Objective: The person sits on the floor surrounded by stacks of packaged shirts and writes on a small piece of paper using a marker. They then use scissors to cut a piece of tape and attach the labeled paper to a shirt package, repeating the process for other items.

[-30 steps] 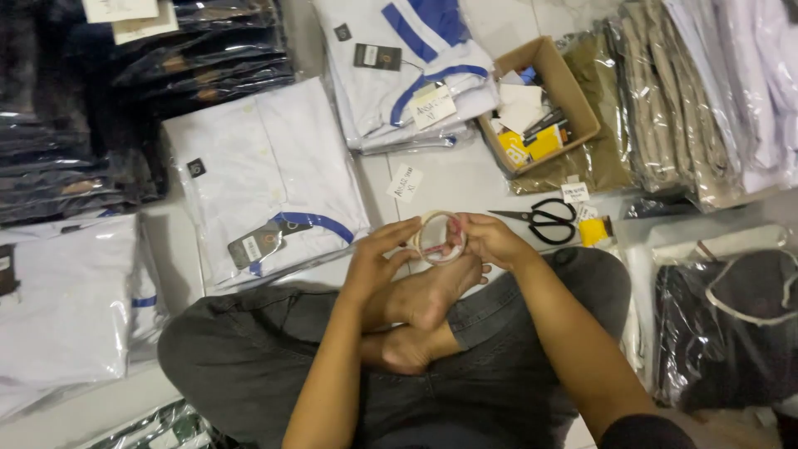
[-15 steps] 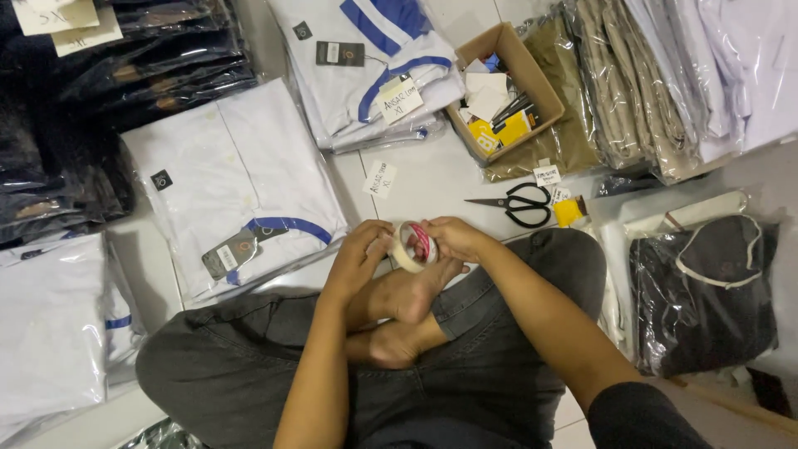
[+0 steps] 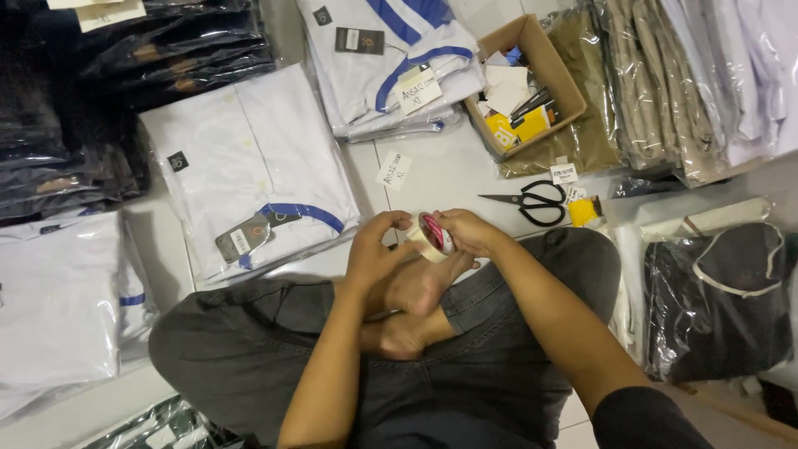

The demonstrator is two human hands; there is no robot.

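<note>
The roll of clear packing tape with a red core (image 3: 431,238) now sits turned more edge-on than a moment ago — both the left hand (image 3: 374,249) and right hand (image 3: 467,230) grip it (above the crossed feet), black-handled scissors (image 3: 532,202) lying just beyond on the floor.

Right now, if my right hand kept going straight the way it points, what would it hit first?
The right hand points left across the lap and grips the tape roll, so the roll comes first. Just beyond it is the left hand, holding the roll's other side. Depth between them is hard to judge.
</note>
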